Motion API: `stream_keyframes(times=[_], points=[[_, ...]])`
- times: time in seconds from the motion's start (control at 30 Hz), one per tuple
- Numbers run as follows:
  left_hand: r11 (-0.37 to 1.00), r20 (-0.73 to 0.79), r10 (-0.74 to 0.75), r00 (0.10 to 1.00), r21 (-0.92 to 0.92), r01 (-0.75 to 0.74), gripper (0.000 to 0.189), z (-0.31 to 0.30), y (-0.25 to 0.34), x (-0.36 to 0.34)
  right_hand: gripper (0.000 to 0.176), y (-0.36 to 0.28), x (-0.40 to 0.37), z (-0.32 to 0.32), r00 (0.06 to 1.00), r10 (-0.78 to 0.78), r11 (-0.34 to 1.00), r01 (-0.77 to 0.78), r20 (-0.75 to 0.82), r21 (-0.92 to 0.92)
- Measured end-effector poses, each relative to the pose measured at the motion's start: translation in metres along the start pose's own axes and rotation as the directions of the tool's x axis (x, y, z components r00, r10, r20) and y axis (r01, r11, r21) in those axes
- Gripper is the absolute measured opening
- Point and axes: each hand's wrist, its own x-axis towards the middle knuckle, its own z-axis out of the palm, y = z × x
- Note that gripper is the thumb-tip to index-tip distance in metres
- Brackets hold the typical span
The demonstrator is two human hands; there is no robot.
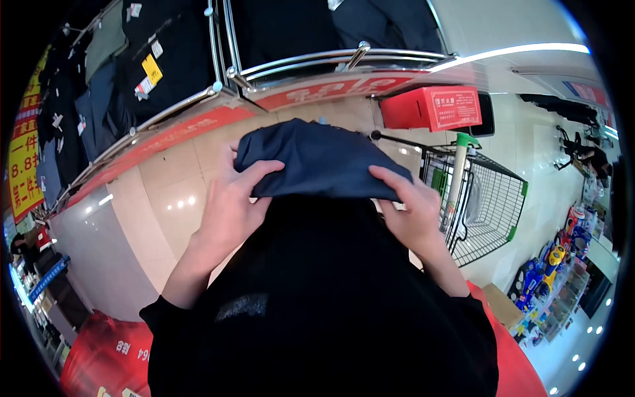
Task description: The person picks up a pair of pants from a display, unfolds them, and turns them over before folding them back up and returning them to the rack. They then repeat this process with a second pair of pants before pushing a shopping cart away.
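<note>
A dark navy folded garment (324,159) is held up in front of my chest. My left hand (231,198) grips its left edge, fingers curled over the top of the fabric. My right hand (407,205) clamps the lower right edge, with the thumb underneath out of sight. The lower part of the garment merges with my black sleeves and top, so its full length is hidden.
A chrome clothes rail (311,59) with hanging dark garments (172,59) and price tags stands ahead. A red box (433,107) sits at right above a wire shopping cart (486,198). Yellow and red signs (23,152) hang at left. Toys (562,258) line the right wall.
</note>
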Motion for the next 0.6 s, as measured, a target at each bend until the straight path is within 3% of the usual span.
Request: stream_keyframes(times=[0.1,0.27,0.33,0.43,0.53,0.57,0.6], points=[[0.969,-0.239,0.233,0.943,0.141,-0.203,0.044,-0.031,0.043,0.035,0.043,-0.003,0.025,-0.041,0.946,-0.186,0.981,0.166,-0.265,-0.097],[0.832,-0.357,0.489,0.796,0.465,-0.303,0.04,-0.09,0.102,0.085,0.031,-0.028,0.072,-0.123,0.818,-0.446,0.879,0.324,-0.363,-0.35],[0.736,-0.393,0.608,0.69,0.604,-0.305,0.033,-0.117,0.123,0.101,0.029,-0.047,0.085,-0.154,0.822,-0.415,0.905,0.329,-0.39,-0.269],[0.793,-0.499,0.574,0.649,0.536,-0.289,0.032,-0.108,0.141,0.09,0.02,-0.071,0.11,-0.187,0.718,-0.562,0.827,0.487,-0.411,-0.28],[0.8,-0.609,0.58,0.541,0.552,-0.237,0.028,-0.137,0.166,0.1,0.018,-0.099,0.125,-0.19,0.696,-0.549,0.832,0.508,-0.463,-0.222],[0.759,-0.629,0.636,0.447,0.615,-0.215,0.024,-0.148,0.172,0.109,0.018,-0.106,0.13,-0.191,0.692,-0.54,0.835,0.513,-0.479,-0.2],[0.791,-0.651,0.589,0.478,0.586,-0.176,0.021,-0.163,0.183,0.112,0.017,-0.113,0.137,-0.193,0.69,-0.528,0.839,0.515,-0.494,-0.177]])
